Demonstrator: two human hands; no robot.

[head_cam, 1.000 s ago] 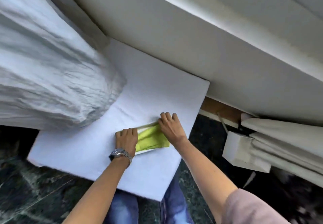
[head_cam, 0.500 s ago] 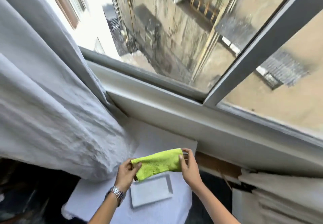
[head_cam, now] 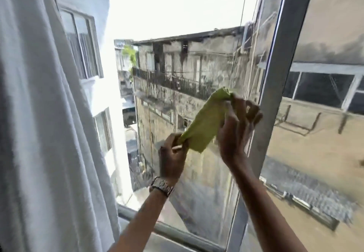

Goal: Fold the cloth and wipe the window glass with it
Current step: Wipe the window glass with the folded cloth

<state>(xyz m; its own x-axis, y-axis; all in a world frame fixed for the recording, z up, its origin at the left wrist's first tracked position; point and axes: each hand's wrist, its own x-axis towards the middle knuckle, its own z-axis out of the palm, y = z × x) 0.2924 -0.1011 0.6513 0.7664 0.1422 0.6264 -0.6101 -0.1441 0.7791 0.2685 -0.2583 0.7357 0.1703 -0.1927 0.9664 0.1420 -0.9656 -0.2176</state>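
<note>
A folded yellow-green cloth (head_cam: 206, 122) is stretched slantwise in front of the window glass (head_cam: 177, 64), its upper end to the right. My left hand (head_cam: 172, 157), with a metal watch on the wrist, pinches the lower left end. My right hand (head_cam: 236, 125) grips the upper right end, fingers curled around it. Both hands are raised at mid-height of the pane, just left of the grey vertical window frame (head_cam: 275, 74). Whether the cloth touches the glass I cannot tell.
A white curtain (head_cam: 39, 114) hangs along the left side, close to my left arm. The window's lower frame (head_cam: 177, 234) runs below my forearms. A second pane (head_cam: 325, 133) lies right of the vertical frame. Buildings show outside.
Both hands lifted the cloth from the white board up in front of the glass. My view swung upward from the sill to the window. The cloth now slants instead of lying level.
</note>
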